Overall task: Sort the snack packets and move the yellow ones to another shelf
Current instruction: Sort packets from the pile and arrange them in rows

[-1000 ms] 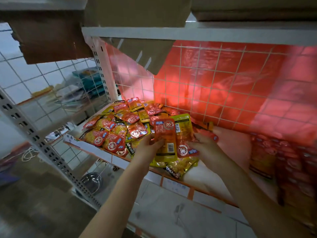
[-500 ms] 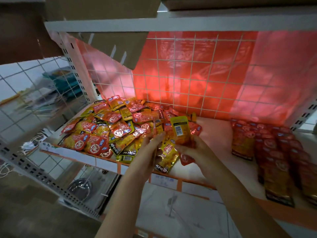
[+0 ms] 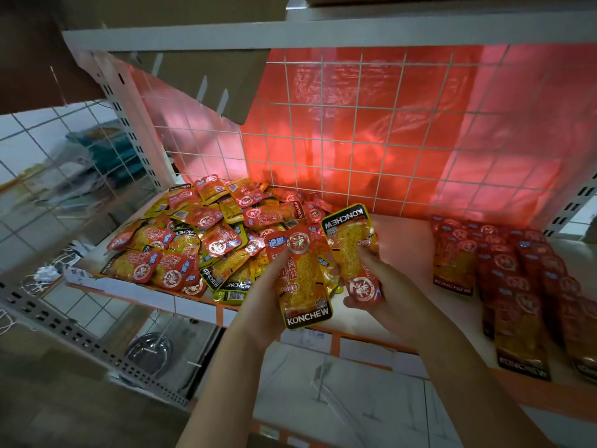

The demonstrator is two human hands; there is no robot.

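Shop or stockroom setting. White metal shelving (image 3: 323, 30) with perforated uprights (image 3: 129, 124) and a wire grid back panel (image 3: 355, 130) lined with red plastic sheet. Shelf holds a loose heap of branded snack packets (image 3: 200, 244) at left, neat rows of the same packets (image 3: 504, 273) at right. Orange shelf edge (image 3: 355, 337) carries label strips.

Two orange-yellow packets (image 3: 302, 279) held upright; mixed pile (image 3: 206, 240) left, sorted rows (image 3: 504, 273) right.

- Shelf board (image 3: 407, 240): loose heap of packets (image 3: 206, 240) on its left part.
- Rowed packets (image 3: 504, 279) on its right part, well apart from the heap.
- Wire grid (image 3: 355, 130) behind the board.
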